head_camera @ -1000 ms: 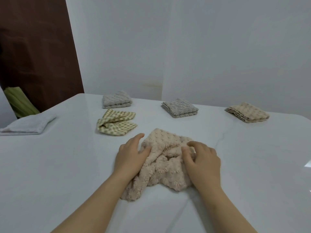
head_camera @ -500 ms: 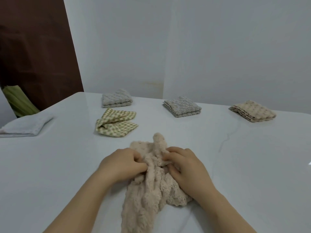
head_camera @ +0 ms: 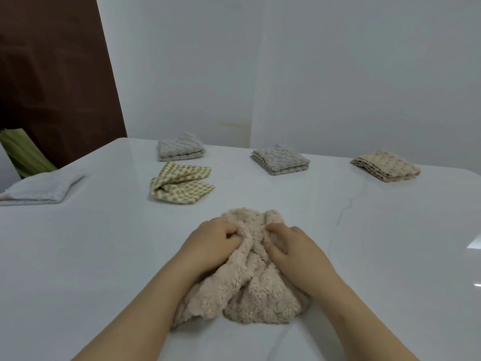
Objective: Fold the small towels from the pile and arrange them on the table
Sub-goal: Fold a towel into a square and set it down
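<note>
A crumpled beige fleece towel (head_camera: 250, 290) lies on the glossy white bench (head_camera: 78, 256) just in front of the person. Its long axis runs from the near edge away toward the wall. The far end is gathered into ridges and the near end fans out wider, with a loose flap at the near left. Its pile is thick and nubbly.

The left hand (head_camera: 210, 246) and the right hand (head_camera: 299, 254) sit side by side on the gathered far part. Each grip is narrow, the curled fingers pinching a fold of the fleece.

Further back lie two folded grey waffle-knit towels (head_camera: 179, 147) and a folded beige dotted towel (head_camera: 385, 165), all squarish stacks. A green-checked thin cloth (head_camera: 179, 187) lies loosely folded just before the left grey one.
</note>
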The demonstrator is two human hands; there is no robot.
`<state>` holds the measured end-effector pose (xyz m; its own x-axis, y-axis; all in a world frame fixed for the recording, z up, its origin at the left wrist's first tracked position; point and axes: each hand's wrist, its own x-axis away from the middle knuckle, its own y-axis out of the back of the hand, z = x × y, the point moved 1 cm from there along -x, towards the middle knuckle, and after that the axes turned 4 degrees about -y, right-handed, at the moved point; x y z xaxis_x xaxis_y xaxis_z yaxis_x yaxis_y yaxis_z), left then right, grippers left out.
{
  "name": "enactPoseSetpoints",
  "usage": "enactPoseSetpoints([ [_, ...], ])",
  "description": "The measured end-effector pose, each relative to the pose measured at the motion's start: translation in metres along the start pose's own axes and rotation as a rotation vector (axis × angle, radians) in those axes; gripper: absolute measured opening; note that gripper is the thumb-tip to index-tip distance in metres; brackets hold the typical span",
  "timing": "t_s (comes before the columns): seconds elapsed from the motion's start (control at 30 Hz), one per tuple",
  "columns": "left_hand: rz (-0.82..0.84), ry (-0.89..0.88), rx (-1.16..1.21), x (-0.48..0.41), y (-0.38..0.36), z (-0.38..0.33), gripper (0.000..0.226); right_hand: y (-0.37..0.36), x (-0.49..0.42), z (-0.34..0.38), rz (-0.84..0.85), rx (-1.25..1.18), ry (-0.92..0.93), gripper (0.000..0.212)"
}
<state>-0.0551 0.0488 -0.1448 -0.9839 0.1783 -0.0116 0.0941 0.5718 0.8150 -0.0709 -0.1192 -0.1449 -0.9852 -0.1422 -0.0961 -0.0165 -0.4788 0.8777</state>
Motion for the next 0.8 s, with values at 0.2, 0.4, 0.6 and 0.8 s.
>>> enactPoseSetpoints([
  [0.2, -0.307, 0.066, 0.215, 0.009, 0.007, 0.009, 0.033, -0.007, 0.003, 0.006, -0.215, 0.015, 0.365, 0.024],
  [0.4, -0.508, -0.103, 0.134, 0.002, -0.002, 0.017, 0.014, -0.002, -0.009, -0.004, -0.691, 0.098, 0.362, 0.022],
  [0.6, -0.335, -0.118, -0.042, -0.037, -0.006, 0.017, 0.043, 0.0, -0.049, -0.025, -0.717, 0.243, 0.142, 0.033],
  [0.8, -0.302, -0.027, -0.224, -0.078, -0.003, 0.018, 0.043, -0.003, -0.086, -0.04, -0.327, 0.141, -0.27, 0.033],
])
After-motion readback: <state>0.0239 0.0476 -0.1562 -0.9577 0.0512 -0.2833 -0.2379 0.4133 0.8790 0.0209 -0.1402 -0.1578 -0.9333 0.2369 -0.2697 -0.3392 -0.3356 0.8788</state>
